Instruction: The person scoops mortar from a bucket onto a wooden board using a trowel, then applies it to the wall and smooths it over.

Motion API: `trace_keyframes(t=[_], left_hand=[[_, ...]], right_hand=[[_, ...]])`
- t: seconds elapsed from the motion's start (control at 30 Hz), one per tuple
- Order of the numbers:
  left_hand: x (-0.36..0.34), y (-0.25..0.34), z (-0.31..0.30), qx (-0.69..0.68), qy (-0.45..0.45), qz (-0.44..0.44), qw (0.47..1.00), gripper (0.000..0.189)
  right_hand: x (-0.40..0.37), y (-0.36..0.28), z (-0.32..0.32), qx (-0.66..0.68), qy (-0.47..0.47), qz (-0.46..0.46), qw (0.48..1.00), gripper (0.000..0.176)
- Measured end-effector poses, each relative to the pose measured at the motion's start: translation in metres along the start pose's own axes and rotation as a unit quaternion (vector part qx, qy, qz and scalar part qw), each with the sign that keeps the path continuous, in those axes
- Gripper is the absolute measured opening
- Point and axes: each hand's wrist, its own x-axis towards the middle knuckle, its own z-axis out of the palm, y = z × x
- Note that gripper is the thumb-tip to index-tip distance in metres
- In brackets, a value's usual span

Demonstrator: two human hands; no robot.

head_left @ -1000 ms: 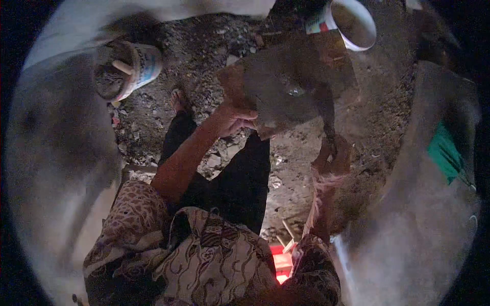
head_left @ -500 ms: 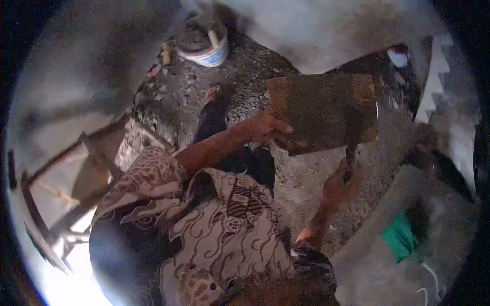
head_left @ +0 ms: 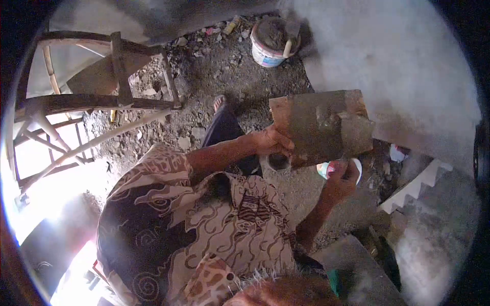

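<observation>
My left hand (head_left: 275,140) grips the left edge of a flat wooden board (head_left: 311,125) with a layer of wet grey mortar on it. In my right hand (head_left: 343,178), below the board's lower right edge, is what looks like a trowel; its flat blade (head_left: 356,135) lies against the mortar on the right part of the board. The handle is mostly hidden by the fingers. Behind the right hand a round white container (head_left: 357,171) partly shows.
A white bucket (head_left: 268,57) of dark mortar, with a handled tool in it, stands on the gravelly ground beyond my foot. A wooden frame (head_left: 76,104) is at the left. A large pale surface (head_left: 388,66) fills the upper right, with a jagged white strip (head_left: 416,186) below.
The view has shifted, bringing more of the wooden frame into sight. My right hand has moved up closer to the board, and the tool's blade now lies flat over its right part.
</observation>
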Motion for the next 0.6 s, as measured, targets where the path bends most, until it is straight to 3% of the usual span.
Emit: trace_keyframes(t=[0.07, 0.13, 0.17, 0.27, 0.3, 0.4, 0.43, 0.5, 0.53, 0.6], left_hand=[[0.002, 0.02, -0.019, -0.028, -0.007, 0.025, 0.999, 0.033], [-0.007, 0.032, -0.03, 0.018, 0.008, 0.017, 1.0, 0.048], [-0.012, 0.056, -0.03, 0.012, 0.007, 0.021, 1.0, 0.048], [-0.018, 0.107, -0.041, -0.076, 0.031, 0.064, 0.995, 0.039], [-0.018, 0.123, -0.056, -0.071, 0.023, 0.052, 0.996, 0.039], [-0.018, 0.152, -0.12, -0.069, 0.015, 0.06, 0.996, 0.042], [-0.022, 0.161, -0.153, 0.143, 0.03, 0.141, 0.979, 0.043], [-0.039, 0.213, -0.142, 0.17, 0.054, 0.178, 0.968, 0.034], [-0.052, 0.252, -0.111, -0.017, 0.073, 0.135, 0.988, 0.025], [-0.068, 0.278, -0.13, 0.004, 0.161, 0.196, 0.967, 0.026]], right_hand=[[0.012, -0.016, 0.03, -0.052, -0.023, -0.003, 0.998, 0.037], [0.009, -0.01, 0.055, -0.001, -0.084, 0.038, 0.996, 0.037], [0.014, -0.025, 0.07, -0.076, -0.099, -0.065, 0.99, 0.037], [0.019, -0.078, 0.1, -0.067, -0.126, -0.06, 0.988, 0.036], [0.023, -0.076, 0.116, 0.004, -0.1, -0.047, 0.994, 0.035], [0.035, -0.074, 0.14, 0.046, -0.078, -0.039, 0.995, 0.034], [0.04, -0.074, 0.15, 0.043, -0.076, -0.032, 0.996, 0.034], [0.048, -0.07, 0.171, 0.034, -0.084, -0.088, 0.992, 0.03], [0.052, -0.067, 0.182, 0.032, -0.079, -0.085, 0.993, 0.03], [0.056, -0.048, 0.2, -0.136, -0.146, -0.159, 0.967, 0.029]])
